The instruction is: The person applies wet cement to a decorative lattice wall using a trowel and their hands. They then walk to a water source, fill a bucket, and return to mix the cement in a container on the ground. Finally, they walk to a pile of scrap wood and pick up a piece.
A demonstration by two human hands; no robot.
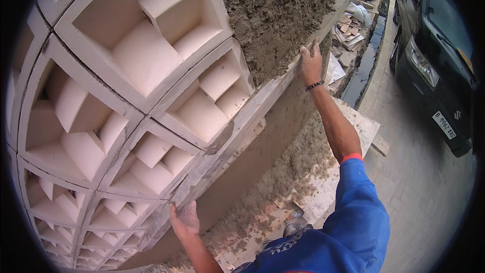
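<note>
A long, mortar-smeared wooden straightedge board [262, 96] lies slantwise along the wall, against the edge of the pale breeze blocks [146, 65] and the rough wet mortar [275, 15]. My right hand [311, 65], with a dark bead bracelet at the wrist, grips the board's upper part, fingers over its edge beside the mortar. Lower down, my left hand [186, 221] holds the same board near its bottom end, thumb apart from the fingers. The undersides of both grips are partly hidden.
Below the board runs a smoother mortar face [252, 156], with crumbled mortar [288, 172] at its foot. A pale sheet [348, 126] lies beside it. Rubble [353, 25] and a water-filled gutter [371, 50] are farther off. A dark car [434, 55] stands on the paving at right.
</note>
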